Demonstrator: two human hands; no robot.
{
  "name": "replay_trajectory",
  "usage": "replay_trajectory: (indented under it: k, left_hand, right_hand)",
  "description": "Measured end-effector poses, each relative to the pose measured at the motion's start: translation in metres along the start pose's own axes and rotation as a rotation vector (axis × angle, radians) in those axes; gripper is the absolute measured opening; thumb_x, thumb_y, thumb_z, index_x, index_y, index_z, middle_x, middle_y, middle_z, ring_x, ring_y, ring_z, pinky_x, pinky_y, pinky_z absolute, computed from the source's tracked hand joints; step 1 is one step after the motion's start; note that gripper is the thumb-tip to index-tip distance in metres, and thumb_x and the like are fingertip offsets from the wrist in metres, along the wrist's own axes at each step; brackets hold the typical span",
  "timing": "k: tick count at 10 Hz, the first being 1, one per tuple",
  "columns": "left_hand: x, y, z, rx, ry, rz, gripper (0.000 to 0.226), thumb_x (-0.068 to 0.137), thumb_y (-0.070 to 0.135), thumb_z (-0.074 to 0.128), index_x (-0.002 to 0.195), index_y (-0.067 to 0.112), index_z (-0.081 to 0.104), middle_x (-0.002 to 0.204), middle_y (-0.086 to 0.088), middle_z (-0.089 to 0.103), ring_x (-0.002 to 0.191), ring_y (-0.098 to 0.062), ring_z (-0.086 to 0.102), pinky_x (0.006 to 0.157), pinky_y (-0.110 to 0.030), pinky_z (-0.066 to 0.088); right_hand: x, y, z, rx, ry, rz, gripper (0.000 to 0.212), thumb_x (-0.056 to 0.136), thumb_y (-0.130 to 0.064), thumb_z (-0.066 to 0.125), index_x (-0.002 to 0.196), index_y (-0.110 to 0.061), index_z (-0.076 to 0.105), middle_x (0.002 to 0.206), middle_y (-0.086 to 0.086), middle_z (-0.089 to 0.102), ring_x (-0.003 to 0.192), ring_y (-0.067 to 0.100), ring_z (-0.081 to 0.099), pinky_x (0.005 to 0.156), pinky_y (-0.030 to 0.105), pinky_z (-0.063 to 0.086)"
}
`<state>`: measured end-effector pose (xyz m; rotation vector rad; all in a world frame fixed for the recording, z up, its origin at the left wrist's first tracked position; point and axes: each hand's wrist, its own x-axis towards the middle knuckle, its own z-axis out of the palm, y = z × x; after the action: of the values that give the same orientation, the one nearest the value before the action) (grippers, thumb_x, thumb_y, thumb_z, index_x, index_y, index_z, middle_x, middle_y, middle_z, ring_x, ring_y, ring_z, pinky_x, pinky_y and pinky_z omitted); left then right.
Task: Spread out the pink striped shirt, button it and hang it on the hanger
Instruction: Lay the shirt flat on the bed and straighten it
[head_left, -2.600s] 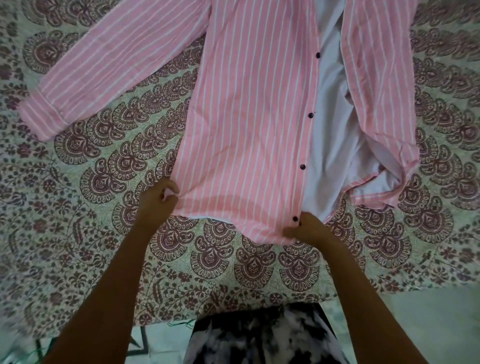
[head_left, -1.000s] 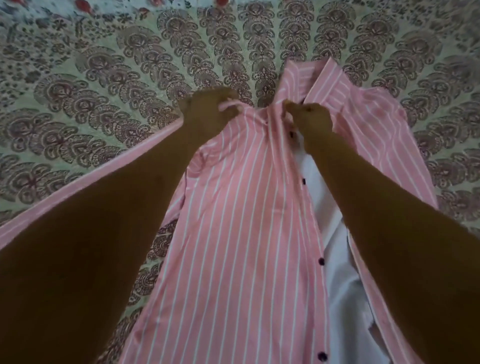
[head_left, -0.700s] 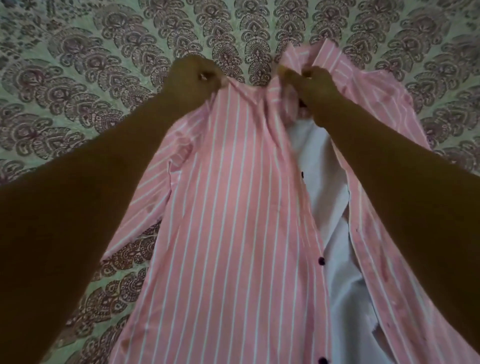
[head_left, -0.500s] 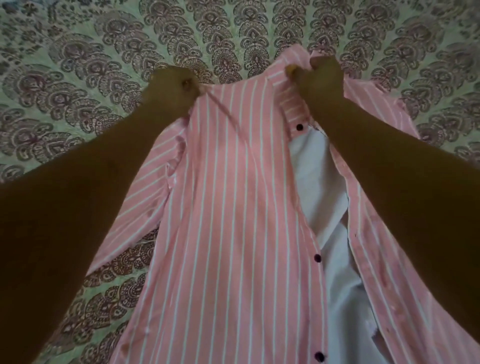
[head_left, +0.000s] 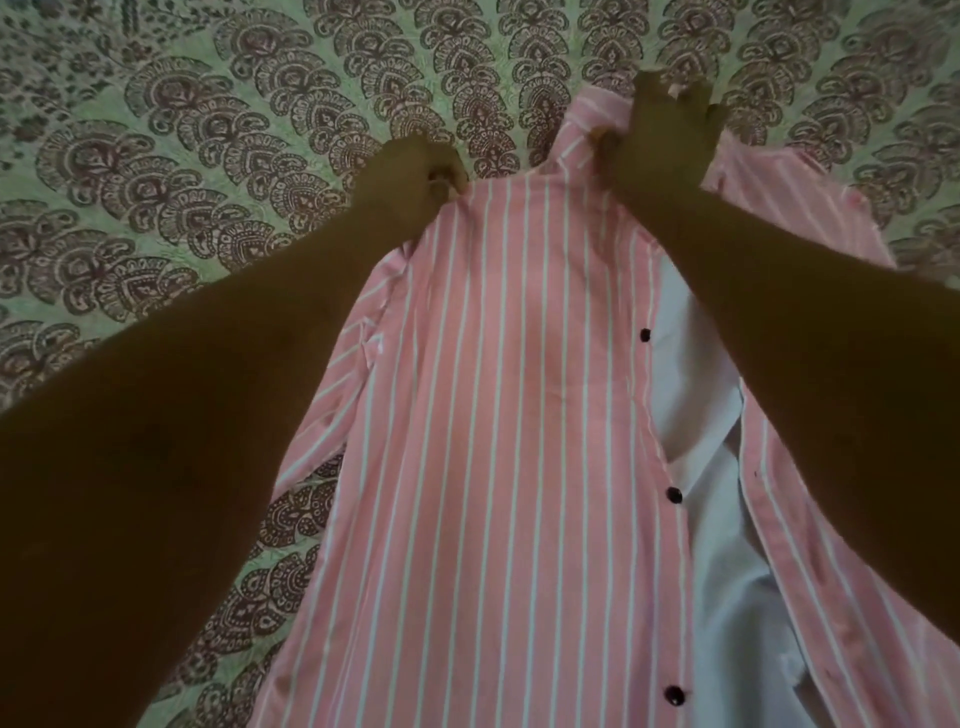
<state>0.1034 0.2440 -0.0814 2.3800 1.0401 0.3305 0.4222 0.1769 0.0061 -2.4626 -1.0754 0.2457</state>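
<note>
Surface: a bedspread (head_left: 208, 156) printed with dark paisley motifs on pale green fills the background. Obstructions: the left forearm (head_left: 182, 441) hides much of the shirt's sleeve on that side, and the right forearm (head_left: 831, 364) crosses the other front panel. The pink striped shirt (head_left: 493, 415) lies on the bedspread, collar away from the camera, front unfastened, white inside (head_left: 696, 405) exposed, with three dark buttons (head_left: 674, 495) along one edge. The left hand (head_left: 410, 171) pinches the shoulder fabric. The right hand (head_left: 665, 135) grips the collar, fingers curled.
</note>
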Motion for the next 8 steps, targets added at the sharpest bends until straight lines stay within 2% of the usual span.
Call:
replay_trajectory:
  k: [1, 2, 3, 4, 5, 6, 7, 8]
  left_hand:
    - [-0.006, -0.003, 0.005, -0.061, 0.012, 0.025, 0.024, 0.083, 0.005, 0.054, 0.099, 0.01, 0.071, 0.107, -0.009, 0.065, 0.101, -0.021, 0.058, 0.087, -0.022, 0.041]
    - [-0.024, -0.012, -0.003, -0.237, 0.107, -0.044, 0.035, 0.082, -0.001, 0.046, 0.106, 0.011, 0.068, 0.107, -0.004, 0.061, 0.099, -0.012, 0.053, 0.088, -0.017, 0.04]
    - [-0.057, -0.033, -0.018, -0.361, 0.253, -0.244, 0.034, 0.083, 0.007, 0.046, 0.11, 0.013, 0.064, 0.112, -0.012, 0.065, 0.098, -0.019, 0.059, 0.093, -0.028, 0.046]
    - [-0.091, -0.053, -0.031, -0.061, 0.172, -0.298, 0.034, 0.08, 0.029, 0.053, 0.109, 0.014, 0.062, 0.1, -0.012, 0.066, 0.092, -0.029, 0.061, 0.084, -0.035, 0.048]
    - [-0.105, -0.063, -0.041, 0.105, 0.036, -0.265, 0.026, 0.086, 0.031, 0.061, 0.093, 0.007, 0.062, 0.078, -0.007, 0.054, 0.076, -0.02, 0.051, 0.064, -0.027, 0.033]
    - [-0.101, -0.083, -0.066, 0.084, 0.051, -0.269, 0.032, 0.086, 0.031, 0.061, 0.078, 0.0, 0.062, 0.064, -0.008, 0.048, 0.065, -0.018, 0.045, 0.055, -0.026, 0.026]
    - [-0.103, -0.104, -0.089, 0.031, 0.104, -0.415, 0.022, 0.081, 0.024, 0.068, 0.08, 0.003, 0.066, 0.052, 0.007, 0.053, 0.047, -0.002, 0.048, 0.048, -0.007, 0.036]
    - [-0.106, -0.101, -0.081, 0.107, 0.117, -0.417, 0.019, 0.081, 0.02, 0.068, 0.096, 0.009, 0.066, 0.086, -0.006, 0.065, 0.078, -0.017, 0.061, 0.075, -0.028, 0.048]
  right_hand:
    - [-0.123, -0.017, 0.093, -0.195, 0.04, -0.026, 0.061, 0.094, -0.035, 0.038, 0.146, -0.009, 0.017, 0.154, 0.017, 0.015, 0.143, 0.033, 0.007, 0.116, 0.047, 0.003]
    - [-0.183, -0.032, 0.117, -0.164, -0.045, -0.23, 0.059, 0.093, -0.037, 0.031, 0.145, -0.011, 0.021, 0.154, 0.014, 0.016, 0.143, 0.031, 0.011, 0.115, 0.044, 0.007]
    - [-0.196, -0.031, 0.117, -0.098, -0.179, -0.416, 0.062, 0.088, -0.045, 0.024, 0.144, -0.017, 0.026, 0.153, 0.012, 0.023, 0.141, 0.029, 0.018, 0.113, 0.042, 0.013]
    - [-0.213, -0.018, 0.131, -0.175, -0.331, -0.457, 0.069, 0.083, -0.055, 0.02, 0.146, -0.026, 0.019, 0.157, 0.006, 0.012, 0.144, 0.026, 0.01, 0.114, 0.045, 0.006]
    - [-0.208, -0.007, 0.128, -0.232, -0.365, -0.429, 0.072, 0.08, -0.061, 0.017, 0.146, -0.032, 0.012, 0.158, 0.002, 0.002, 0.145, 0.023, 0.002, 0.115, 0.043, -0.001]
    - [-0.21, -0.008, 0.128, -0.253, -0.394, -0.431, 0.072, 0.08, -0.061, 0.014, 0.146, -0.034, 0.009, 0.158, 0.001, -0.001, 0.145, 0.022, 0.0, 0.115, 0.043, -0.003]
    - [-0.209, -0.011, 0.127, -0.287, -0.414, -0.437, 0.073, 0.079, -0.063, 0.011, 0.146, -0.035, 0.008, 0.158, 0.002, -0.004, 0.145, 0.023, -0.001, 0.115, 0.045, -0.003]
    - [-0.21, -0.016, 0.125, -0.321, -0.423, -0.418, 0.067, 0.087, -0.061, 0.02, 0.147, -0.032, 0.01, 0.158, 0.004, -0.002, 0.145, 0.025, 0.0, 0.114, 0.047, -0.001]
